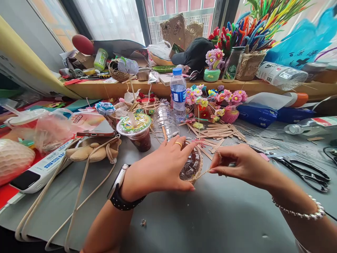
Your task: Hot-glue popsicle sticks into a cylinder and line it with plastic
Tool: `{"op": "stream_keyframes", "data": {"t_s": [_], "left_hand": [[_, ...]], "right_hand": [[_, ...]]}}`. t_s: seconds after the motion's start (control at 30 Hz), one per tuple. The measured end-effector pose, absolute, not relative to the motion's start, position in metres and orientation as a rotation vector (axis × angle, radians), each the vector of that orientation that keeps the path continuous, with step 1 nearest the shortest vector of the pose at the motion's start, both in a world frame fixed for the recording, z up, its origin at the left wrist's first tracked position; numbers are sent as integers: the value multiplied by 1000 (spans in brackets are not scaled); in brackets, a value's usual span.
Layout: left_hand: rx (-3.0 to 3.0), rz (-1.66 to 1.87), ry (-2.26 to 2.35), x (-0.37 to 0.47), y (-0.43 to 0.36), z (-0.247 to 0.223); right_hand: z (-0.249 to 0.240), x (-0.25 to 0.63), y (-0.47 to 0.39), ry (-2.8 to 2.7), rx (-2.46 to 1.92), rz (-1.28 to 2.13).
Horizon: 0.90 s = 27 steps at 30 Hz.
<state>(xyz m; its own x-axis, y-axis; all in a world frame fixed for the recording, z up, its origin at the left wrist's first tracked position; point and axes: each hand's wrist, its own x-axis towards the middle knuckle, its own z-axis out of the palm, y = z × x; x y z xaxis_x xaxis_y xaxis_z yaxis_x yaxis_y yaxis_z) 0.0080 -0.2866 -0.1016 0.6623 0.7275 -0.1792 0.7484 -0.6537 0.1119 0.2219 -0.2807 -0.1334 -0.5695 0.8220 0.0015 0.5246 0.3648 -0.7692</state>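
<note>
My left hand [163,165] spans a round, clear plastic container [191,162] with a ribbed surface and a brownish tint, possibly a bottle base. Thumb and fingers grip it against the grey table, hiding its left side. Around the container's rim runs light brown twine [204,173]. A short stretch of that twine leads right to my right hand [237,161], where thumb and fingertips pinch it. More twine loops over those fingers. Just beyond my left fingers lies a clear ribbed plastic bottle [165,121], and wooden craft sticks [218,130] are scattered behind the container.
At the left stand a lidded drink cup [135,135], a small corded bag [92,151] with a phone on it, and a white device [39,172]. A water bottle [178,95] stands behind. Black scissors [305,172] lie right, near thin wires [268,135] and crocheted flowers [233,102].
</note>
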Motion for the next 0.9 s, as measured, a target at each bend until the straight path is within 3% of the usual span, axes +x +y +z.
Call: {"op": "stream_keyframes", "data": {"t_s": [0.9], "left_hand": [[2713, -230, 1255, 11, -289, -102]], "right_hand": [[-137, 215, -279, -2211, -1178, 928]]}}
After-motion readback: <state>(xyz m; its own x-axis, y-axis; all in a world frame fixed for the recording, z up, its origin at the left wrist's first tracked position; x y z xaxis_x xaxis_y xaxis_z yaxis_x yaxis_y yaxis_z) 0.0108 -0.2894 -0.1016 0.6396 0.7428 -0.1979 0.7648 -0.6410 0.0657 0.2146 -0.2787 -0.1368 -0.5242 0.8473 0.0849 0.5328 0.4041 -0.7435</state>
